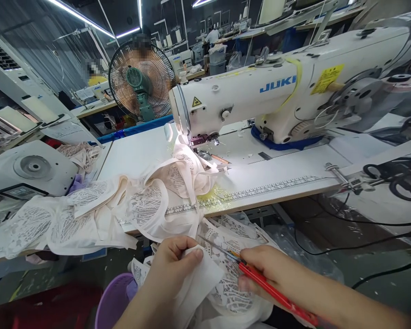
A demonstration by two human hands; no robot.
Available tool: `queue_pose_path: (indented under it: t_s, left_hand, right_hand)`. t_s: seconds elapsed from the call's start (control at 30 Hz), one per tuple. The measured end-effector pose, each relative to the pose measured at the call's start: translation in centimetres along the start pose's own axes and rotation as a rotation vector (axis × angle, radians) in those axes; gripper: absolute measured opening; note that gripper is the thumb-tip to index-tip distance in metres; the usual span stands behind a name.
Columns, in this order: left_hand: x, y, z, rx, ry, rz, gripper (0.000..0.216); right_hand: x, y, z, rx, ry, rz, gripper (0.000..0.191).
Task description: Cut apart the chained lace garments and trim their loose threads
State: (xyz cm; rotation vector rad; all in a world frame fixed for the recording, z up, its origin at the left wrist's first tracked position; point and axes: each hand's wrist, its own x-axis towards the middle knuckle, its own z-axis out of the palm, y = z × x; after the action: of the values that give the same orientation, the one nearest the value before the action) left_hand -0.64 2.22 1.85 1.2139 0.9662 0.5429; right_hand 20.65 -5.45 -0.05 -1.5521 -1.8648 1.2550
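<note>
My left hand [169, 269] pinches a pale lace garment piece [205, 278] low in the view, thumb pressed on its plain white lining. My right hand [260, 269] grips a thin red-handled tool [277, 294] whose metal tip [212, 246] points left onto the lace near my left fingers. More cream lace garments [147, 201] hang in a chain from the needle area of a white JUKI sewing machine [277, 96] over the table's front edge [260, 194], which carries a printed ruler.
A pile of lace pieces [48, 219] lies at the left beside another machine head [30, 169]. A purple bin [114, 301] stands below my left arm. A fan [140, 87] faces the table. Black cables [380, 228] trail at the right. Other workers sit far behind.
</note>
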Motion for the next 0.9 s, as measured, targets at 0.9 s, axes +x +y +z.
queue_pose_path:
  t_s: [0.9]
  left_hand:
    - [0.0,0.3,-0.1,0.030,-0.049,0.229,0.014]
  right_hand:
    - [-0.5,-3.2,-1.7,-0.177,0.152,-0.100,0.039]
